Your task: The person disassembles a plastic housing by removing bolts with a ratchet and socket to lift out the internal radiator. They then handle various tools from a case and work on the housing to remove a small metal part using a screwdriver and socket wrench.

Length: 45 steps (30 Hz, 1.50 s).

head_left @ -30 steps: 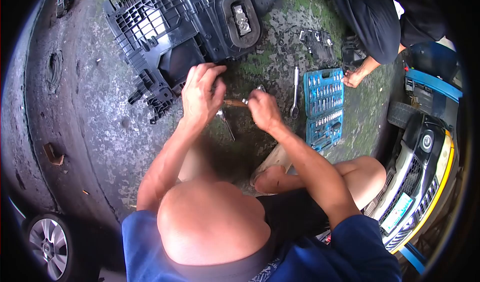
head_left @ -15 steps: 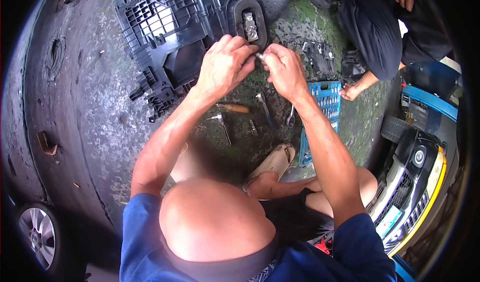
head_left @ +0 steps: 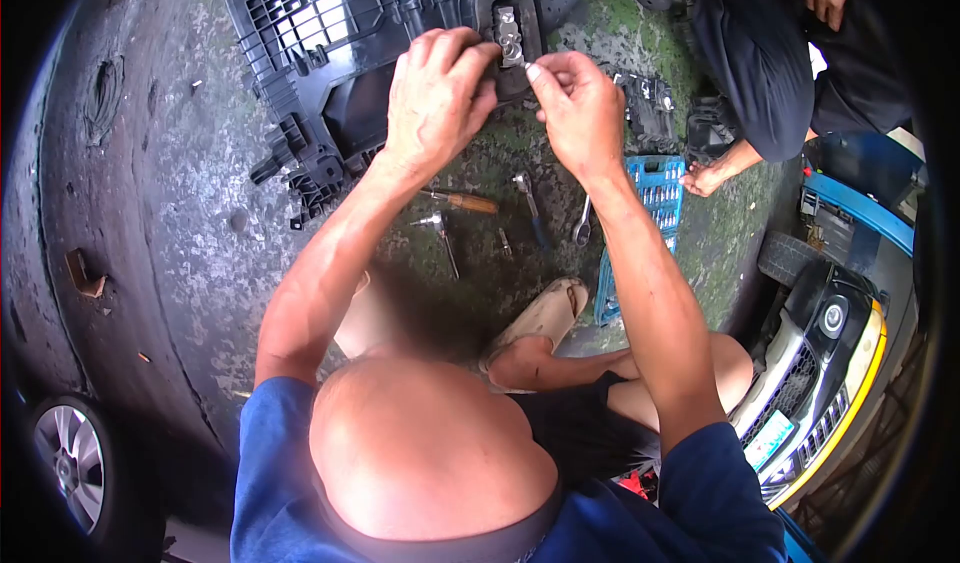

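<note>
A black plastic housing lies at the top, with a metal fitting set in its rounded opening. My left hand is at the opening's left side, fingers bent and index fingertip right at the fitting. A gap shows between that finger and the thumb. On the other side, my right hand pinches a small shiny metal piece between thumb and index finger, close to the fitting's lower end. Most of the piece is hidden by the fingertips.
On the floor below my hands lie an orange-handled tool, a ratchet, a T-shaped tool and a wrench. A blue socket case is partly behind my right forearm. Another person crouches at the upper right.
Both hands have moved up to the fitting and drawn apart. The right hand keeps its pinch on the small metal piece, while the left hand's fingertips have come away from it.
</note>
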Motion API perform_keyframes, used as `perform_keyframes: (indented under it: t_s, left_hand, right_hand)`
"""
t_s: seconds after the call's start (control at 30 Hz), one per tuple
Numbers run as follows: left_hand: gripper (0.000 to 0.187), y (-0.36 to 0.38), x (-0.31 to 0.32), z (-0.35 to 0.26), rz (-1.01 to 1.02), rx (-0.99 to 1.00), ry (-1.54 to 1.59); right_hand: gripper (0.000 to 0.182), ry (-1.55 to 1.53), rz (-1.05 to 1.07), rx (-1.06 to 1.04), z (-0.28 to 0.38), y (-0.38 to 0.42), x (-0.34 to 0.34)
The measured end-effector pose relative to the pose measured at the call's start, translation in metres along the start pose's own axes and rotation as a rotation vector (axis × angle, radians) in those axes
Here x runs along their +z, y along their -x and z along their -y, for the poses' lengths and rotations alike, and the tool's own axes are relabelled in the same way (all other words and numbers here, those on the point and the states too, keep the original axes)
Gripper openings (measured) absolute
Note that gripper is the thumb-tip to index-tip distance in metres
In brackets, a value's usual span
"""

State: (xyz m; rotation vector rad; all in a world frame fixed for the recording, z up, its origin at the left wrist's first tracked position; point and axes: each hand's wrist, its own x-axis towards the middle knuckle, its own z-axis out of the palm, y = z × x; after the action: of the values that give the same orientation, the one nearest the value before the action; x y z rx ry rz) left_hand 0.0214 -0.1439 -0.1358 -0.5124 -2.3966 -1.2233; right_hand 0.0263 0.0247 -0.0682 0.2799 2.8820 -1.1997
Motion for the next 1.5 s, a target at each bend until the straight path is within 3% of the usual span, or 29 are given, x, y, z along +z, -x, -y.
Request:
perform_keyframes:
  t_s: [0.07, 0.93, 1.5]
  left_hand:
    - [0.052, 0.006, 0.003, 0.006, -0.015, -0.018, -0.009]
    - [0.049, 0.016, 0.002, 0.011, 0.027, 0.001, 0.046]
    - [0.047, 0.017, 0.003, 0.013, 0.027, 0.01, 0.046]
  right_hand:
    - [0.021, 0.041, -0.048, -0.075, 0.004, -0.005, 0.001]
    - [0.014, 0.378, -0.026, -0.427, 0.019, -0.017, 0.015]
    - [0.016, 0.337, -0.031, -0.353, 0.023, -0.022, 0.015]
